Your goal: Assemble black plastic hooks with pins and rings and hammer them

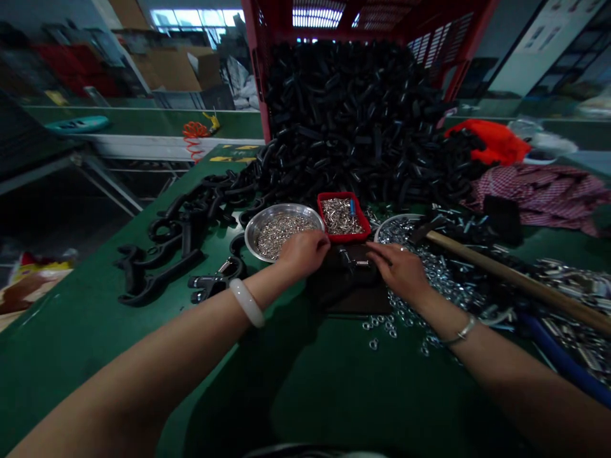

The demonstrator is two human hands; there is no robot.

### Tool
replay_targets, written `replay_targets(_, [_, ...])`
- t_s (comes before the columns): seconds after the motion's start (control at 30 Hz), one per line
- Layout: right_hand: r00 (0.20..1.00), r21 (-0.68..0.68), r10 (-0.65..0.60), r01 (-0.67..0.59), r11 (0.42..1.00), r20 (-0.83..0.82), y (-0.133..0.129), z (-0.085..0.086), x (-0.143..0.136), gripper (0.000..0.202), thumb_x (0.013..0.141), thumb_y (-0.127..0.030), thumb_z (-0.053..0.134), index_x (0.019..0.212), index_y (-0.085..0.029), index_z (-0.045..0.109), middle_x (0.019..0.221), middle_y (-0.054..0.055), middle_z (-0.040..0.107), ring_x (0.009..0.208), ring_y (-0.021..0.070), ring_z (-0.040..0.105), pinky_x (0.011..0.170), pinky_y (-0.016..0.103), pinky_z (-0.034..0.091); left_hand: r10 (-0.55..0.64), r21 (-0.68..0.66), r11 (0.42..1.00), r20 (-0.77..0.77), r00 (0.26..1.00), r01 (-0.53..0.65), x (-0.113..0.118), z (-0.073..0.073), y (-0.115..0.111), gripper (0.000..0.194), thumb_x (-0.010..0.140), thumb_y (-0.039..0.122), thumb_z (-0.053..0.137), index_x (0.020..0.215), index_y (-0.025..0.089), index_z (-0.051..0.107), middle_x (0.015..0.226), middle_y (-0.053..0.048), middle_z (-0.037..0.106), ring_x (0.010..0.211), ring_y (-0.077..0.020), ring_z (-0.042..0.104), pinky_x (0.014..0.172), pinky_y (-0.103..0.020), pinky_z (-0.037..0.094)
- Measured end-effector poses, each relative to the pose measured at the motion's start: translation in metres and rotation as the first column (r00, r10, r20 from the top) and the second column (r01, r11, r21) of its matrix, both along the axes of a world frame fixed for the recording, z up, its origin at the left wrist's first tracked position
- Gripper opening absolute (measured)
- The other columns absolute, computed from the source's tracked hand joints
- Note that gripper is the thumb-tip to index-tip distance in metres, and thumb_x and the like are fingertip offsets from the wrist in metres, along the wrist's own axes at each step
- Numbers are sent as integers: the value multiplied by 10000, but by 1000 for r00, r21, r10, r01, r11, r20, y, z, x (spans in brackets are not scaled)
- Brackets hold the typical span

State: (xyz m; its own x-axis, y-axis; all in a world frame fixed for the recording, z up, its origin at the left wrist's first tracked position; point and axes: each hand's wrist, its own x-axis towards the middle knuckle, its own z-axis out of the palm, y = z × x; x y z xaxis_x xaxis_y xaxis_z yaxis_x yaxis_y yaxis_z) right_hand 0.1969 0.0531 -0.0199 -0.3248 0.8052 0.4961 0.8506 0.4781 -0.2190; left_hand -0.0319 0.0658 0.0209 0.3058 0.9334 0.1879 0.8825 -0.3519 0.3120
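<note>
A black part with a small spring (361, 263) lies on a dark pad (353, 303) between my two hands. My left hand (304, 254) is above the pad's left edge, beside the metal bowl (258, 222) of small metal pieces. Its fingers are pinched together, and what they hold, if anything, is too small to name. At the pad's right side, my right hand (400, 270) has its fingers extended near the spring. Behind the pad stands a red tray (367, 230) of small metal pins with a blue item inside.
A large heap of black parts (353, 121) spills from a red crate (260, 83) at the back. Right of the pad lie a wooden-handled hammer (501, 270) and loose metal hardware (443, 280). Black clamp-like parts (157, 273) lie at left. A checkered cloth (544, 191) rests back right.
</note>
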Motion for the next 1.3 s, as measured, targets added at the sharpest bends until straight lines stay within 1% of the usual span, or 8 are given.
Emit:
replay_targets(0.07, [999,-18,31,-31,999,16,2,0,1,272,840,-260,485,1047,-175,641,914,87,680,858,210,614,747,351,491,-62,-14,998,17,998,62,17,-3,-10,192,827,273,458,914,209,617,917,-29,650,814,-164,582,706,-275,435])
replay_targets(0.23, [993,-40,117,-118,992,-27,2,1,9,258,834,-240,491,1019,-139,640,928,107,667,888,203,601,791,353,484,-28,-8,1000,-42,999,27,36,-15,-20,209,866,297,405,937,208,580,931,-40,617,822,-171,577,673,-275,433])
replay_targets(0.37, [991,-53,118,-121,991,-61,-2,3,10,243,830,-249,502,1010,-154,635,924,95,672,870,193,612,770,341,494,-8,-2,1000,-62,998,8,36,-20,-20,243,888,321,361,953,207,566,943,-50,597,835,-177,574,673,-279,427])
replay_targets(0.53, [994,-20,91,-90,996,66,-8,4,8,245,840,-236,476,1000,-152,642,921,105,680,874,220,616,780,385,483,-16,-11,1000,-94,995,15,39,-19,-22,282,896,323,330,965,183,565,919,-81,585,818,-197,580,645,-289,420])
replay_targets(0.73, [993,-4,112,-112,994,18,-9,3,9,237,838,-225,465,990,-170,639,906,93,676,860,202,615,767,369,494,-12,0,1000,-90,996,13,41,-20,-23,298,897,324,317,959,168,563,908,-96,578,815,-210,579,654,-302,419])
replay_targets(0.93, [957,43,171,-186,982,234,-13,5,6,294,801,-99,432,1024,-127,622,920,118,665,917,220,582,806,369,477,-4,-4,1000,-91,996,4,41,-22,-23,294,901,312,309,949,172,564,895,-88,574,811,-203,578,661,-298,418])
replay_targets(1.07, [917,86,124,-168,982,380,-19,5,-2,319,758,-38,423,987,-85,641,914,150,667,929,246,582,808,368,472,-8,7,1000,-115,993,9,43,-21,-24,303,906,303,291,955,171,558,902,-85,576,811,-200,579,650,-292,417])
replay_targets(1.3, [915,31,60,-79,996,398,-23,4,-3,371,761,-30,399,1059,-75,615,983,171,657,939,249,592,774,367,485,27,2,1000,-43,999,-27,41,-22,-24,269,889,302,343,924,176,577,908,-81,594,805,-194,576,641,-291,409])
